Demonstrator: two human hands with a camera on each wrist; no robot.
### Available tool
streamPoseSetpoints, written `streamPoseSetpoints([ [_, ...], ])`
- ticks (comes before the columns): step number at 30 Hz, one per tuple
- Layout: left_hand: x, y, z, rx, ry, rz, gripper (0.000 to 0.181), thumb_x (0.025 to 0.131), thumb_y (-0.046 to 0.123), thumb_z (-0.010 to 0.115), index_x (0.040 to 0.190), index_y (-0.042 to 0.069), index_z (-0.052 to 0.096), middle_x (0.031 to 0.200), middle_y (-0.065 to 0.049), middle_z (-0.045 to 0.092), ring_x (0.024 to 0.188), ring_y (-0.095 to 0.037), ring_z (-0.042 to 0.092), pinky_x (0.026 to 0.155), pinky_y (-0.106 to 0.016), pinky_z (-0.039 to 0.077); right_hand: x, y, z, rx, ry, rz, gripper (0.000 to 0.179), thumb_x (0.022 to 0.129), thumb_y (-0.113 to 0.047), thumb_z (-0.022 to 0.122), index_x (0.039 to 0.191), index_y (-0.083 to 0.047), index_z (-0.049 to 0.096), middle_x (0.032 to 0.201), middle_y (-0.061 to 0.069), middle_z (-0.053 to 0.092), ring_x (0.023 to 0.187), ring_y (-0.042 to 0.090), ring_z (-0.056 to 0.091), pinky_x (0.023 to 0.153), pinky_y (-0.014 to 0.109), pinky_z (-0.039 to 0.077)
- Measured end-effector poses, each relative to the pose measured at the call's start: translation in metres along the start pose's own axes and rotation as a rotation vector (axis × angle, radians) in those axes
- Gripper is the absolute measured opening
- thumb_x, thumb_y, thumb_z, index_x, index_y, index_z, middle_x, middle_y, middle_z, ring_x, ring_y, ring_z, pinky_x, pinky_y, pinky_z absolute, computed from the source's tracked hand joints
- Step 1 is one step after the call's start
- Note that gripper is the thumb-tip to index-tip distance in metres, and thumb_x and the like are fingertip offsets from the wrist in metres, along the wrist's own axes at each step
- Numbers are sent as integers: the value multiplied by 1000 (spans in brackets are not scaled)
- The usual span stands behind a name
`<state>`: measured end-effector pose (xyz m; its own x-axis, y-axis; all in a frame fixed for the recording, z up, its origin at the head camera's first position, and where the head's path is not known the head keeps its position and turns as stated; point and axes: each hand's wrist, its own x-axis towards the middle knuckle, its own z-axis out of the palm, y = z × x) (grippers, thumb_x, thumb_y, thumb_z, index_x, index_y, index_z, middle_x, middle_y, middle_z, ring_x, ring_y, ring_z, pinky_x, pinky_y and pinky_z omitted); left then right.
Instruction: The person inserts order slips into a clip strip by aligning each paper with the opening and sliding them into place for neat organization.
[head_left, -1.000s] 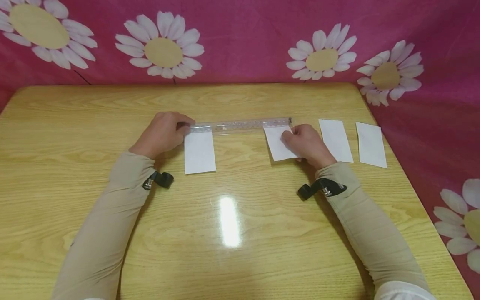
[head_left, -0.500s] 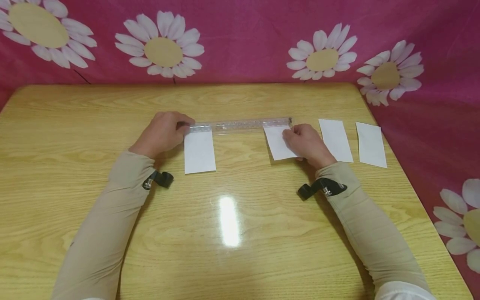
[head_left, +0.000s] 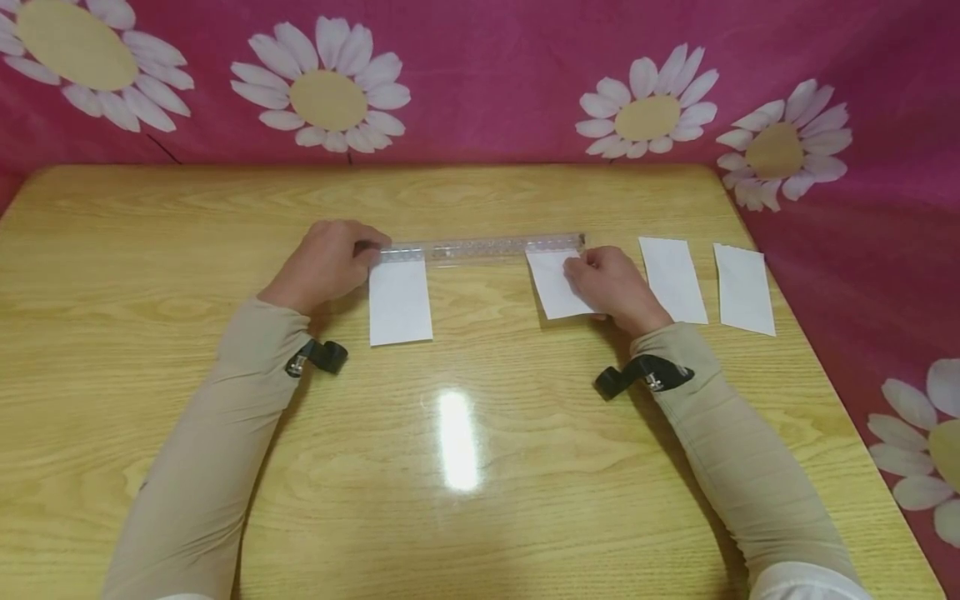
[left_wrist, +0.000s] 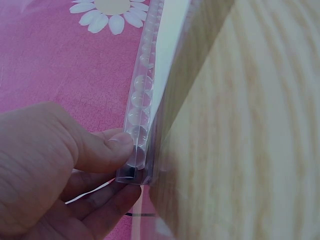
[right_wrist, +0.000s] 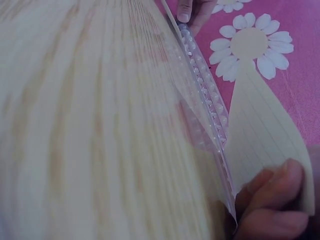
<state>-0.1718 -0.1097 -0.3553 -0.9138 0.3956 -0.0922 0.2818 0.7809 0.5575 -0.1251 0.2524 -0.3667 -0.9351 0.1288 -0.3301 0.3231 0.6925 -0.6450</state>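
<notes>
A long clear plastic strip (head_left: pixel 480 249), with a row of round clear shapes along it, lies across the table. At its left end my left hand (head_left: pixel 324 260) pinches it between thumb and fingers, as the left wrist view shows from close by. A white paper slip (head_left: pixel 401 304) lies with its top edge at the strip, near that hand. My right hand (head_left: pixel 618 286) pinches a second paper slip (head_left: pixel 553 285) by its right side. This slip's top edge meets the strip near the right end, and its lower part tilts up. In the right wrist view its face looks faintly lined.
Two more white slips, one nearer (head_left: pixel 672 279) and one farther right (head_left: pixel 745 289), lie flat beyond my right hand. The wooden table (head_left: pixel 480 383) ends at a pink cloth (head_left: pixel 487 75) with daisies behind and to the right.
</notes>
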Motion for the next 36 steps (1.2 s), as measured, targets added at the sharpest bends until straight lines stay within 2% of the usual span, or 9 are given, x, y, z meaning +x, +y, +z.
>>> streamPoseSetpoints([
  [9,0,0,0,-8,-5,-9,36,103,6,51,134,5,69,136,-19,68,105,-30,55,90,-42,46,-2,-2,1,-4,10,0,36,103,-34,48,101,-4,67,79,3,52,62,16,50,52,29,43],
  [23,0,1,0,1,3,-3,36,102,5,51,133,4,69,134,-20,68,103,-30,55,90,-42,46,0,-2,4,-7,21,-33,33,101,-32,50,89,-6,64,77,2,52,70,18,50,57,28,41],
  [36,0,1,0,-12,-2,-21,37,101,6,51,135,4,68,135,-19,67,105,-30,54,90,-42,45,1,-5,5,-38,12,-16,36,102,-34,50,102,-3,68,90,8,55,84,22,52,65,29,41],
])
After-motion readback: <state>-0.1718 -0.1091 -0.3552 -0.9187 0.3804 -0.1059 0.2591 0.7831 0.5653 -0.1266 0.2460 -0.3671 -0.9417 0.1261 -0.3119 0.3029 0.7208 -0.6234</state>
